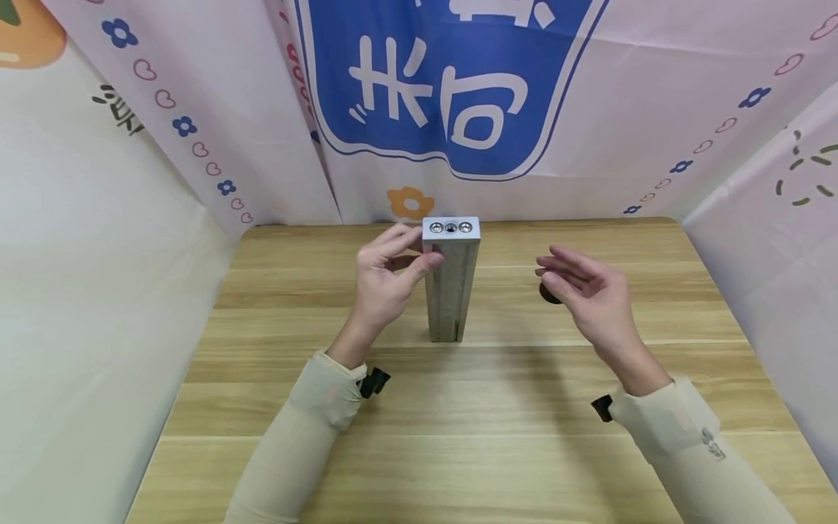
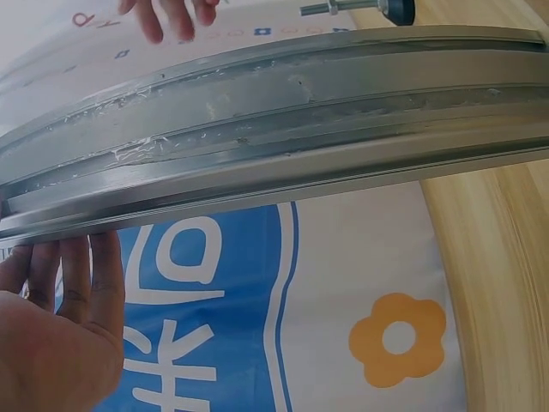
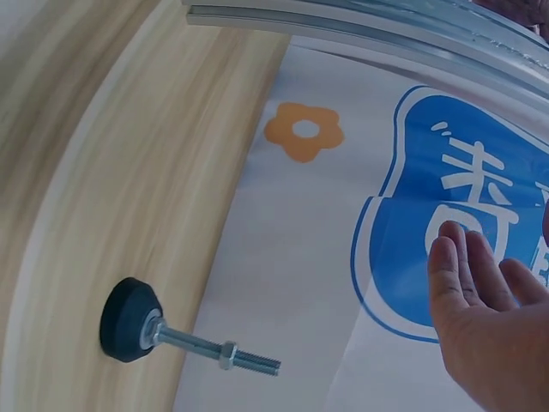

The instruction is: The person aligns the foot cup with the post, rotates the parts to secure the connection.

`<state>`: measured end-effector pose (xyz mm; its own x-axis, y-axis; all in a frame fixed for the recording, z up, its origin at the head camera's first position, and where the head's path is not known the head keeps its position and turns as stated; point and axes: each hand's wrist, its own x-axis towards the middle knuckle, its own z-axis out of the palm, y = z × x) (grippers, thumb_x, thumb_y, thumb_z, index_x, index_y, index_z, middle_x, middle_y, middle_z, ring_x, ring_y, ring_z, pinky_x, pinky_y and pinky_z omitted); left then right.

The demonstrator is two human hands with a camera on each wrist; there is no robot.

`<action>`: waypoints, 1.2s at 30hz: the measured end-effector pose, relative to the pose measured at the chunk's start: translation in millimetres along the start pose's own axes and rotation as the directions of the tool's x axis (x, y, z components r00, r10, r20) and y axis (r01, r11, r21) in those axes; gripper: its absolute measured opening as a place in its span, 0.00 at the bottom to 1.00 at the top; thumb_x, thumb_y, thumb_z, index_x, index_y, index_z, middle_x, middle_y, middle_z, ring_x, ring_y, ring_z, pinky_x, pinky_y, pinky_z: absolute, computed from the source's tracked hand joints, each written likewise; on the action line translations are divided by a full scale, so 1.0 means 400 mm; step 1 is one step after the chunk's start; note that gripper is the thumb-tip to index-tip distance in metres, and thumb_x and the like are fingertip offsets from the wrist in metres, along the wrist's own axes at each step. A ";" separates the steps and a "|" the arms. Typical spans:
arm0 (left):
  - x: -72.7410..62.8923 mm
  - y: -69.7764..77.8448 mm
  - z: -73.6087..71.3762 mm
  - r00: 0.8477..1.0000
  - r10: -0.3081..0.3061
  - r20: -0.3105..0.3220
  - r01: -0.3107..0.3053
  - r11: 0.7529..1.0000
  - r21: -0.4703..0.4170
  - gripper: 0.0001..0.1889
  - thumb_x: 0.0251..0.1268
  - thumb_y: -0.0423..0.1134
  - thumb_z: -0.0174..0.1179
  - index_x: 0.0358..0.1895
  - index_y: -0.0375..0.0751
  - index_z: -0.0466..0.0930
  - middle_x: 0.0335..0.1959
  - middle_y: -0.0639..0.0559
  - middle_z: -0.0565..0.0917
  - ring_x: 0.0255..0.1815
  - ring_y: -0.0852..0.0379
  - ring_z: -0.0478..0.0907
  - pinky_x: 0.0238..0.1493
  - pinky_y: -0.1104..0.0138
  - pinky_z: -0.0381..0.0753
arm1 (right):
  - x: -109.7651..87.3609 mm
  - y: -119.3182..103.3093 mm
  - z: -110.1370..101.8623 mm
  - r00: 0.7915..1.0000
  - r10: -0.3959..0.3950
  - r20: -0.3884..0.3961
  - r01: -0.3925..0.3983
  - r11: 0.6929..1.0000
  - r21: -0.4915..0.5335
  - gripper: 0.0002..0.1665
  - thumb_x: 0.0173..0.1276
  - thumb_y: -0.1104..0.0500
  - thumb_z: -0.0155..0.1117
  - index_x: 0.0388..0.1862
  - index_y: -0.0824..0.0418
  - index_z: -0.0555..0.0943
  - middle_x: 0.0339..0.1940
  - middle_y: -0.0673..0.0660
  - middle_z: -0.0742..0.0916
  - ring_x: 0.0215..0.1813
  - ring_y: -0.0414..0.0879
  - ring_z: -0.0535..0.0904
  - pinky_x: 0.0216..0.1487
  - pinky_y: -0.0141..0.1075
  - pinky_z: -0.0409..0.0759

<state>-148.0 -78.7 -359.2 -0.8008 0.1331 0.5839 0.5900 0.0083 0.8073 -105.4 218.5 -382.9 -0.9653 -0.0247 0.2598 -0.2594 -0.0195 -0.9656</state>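
A silvery aluminium profile [image 1: 447,298] stands upright on the table. On its top end sits a flat metal end plate [image 1: 452,238] with two bolt heads and a hole between them. My left hand [image 1: 385,280] holds the profile near the top, thumb on the front side and fingers along the left side. To the right, my right hand [image 1: 601,300] hovers with fingers extended, holding nothing. Partly hidden below it is a levelling foot [image 3: 129,322], which has a black base, an upright threaded stud and a nut [image 3: 227,355], as the right wrist view shows.
The wooden table [image 1: 491,451] carries the profile and the foot. Behind it hangs a printed cloth [image 1: 589,145] with a blue sign, close to the table's far edge. More cloth hangs on the left and right sides.
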 end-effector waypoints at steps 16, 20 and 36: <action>-0.001 -0.002 -0.001 1.000 -0.008 0.006 0.008 1.000 -0.005 0.19 0.64 0.24 0.71 0.58 0.23 0.84 0.46 0.31 0.86 0.42 0.64 0.84 0.47 0.65 0.94 | -0.025 0.035 -0.045 0.992 0.072 -0.101 -0.073 0.997 -0.002 0.21 0.71 0.70 0.69 0.63 0.68 0.82 0.49 0.47 0.92 0.51 0.35 0.90 0.55 0.23 0.88; -0.001 -0.002 0.000 1.000 -0.007 0.006 0.007 1.000 -0.005 0.19 0.64 0.24 0.71 0.58 0.23 0.84 0.46 0.30 0.86 0.42 0.63 0.84 0.47 0.65 0.94 | -0.029 0.046 -0.056 0.990 0.080 -0.114 -0.083 0.996 -0.019 0.22 0.71 0.70 0.71 0.63 0.68 0.83 0.50 0.48 0.92 0.53 0.36 0.89 0.56 0.23 0.87; -0.002 -0.010 0.001 1.000 0.005 0.000 -0.005 1.000 -0.016 0.27 0.67 0.46 0.72 0.57 0.23 0.84 0.43 0.32 0.86 0.42 0.65 0.84 0.46 0.67 0.94 | -0.063 0.100 -0.124 0.971 0.182 -0.156 -0.217 0.944 -0.250 0.32 0.75 0.59 0.71 0.70 0.77 0.74 0.49 0.40 0.89 0.51 0.27 0.86 0.55 0.19 0.86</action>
<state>-149.6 -78.6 -362.8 -0.7980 0.1334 0.5878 0.5922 -0.0081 0.8058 -92.8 268.0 -428.7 -0.9888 0.1287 0.0750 -0.0427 0.2371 -0.9705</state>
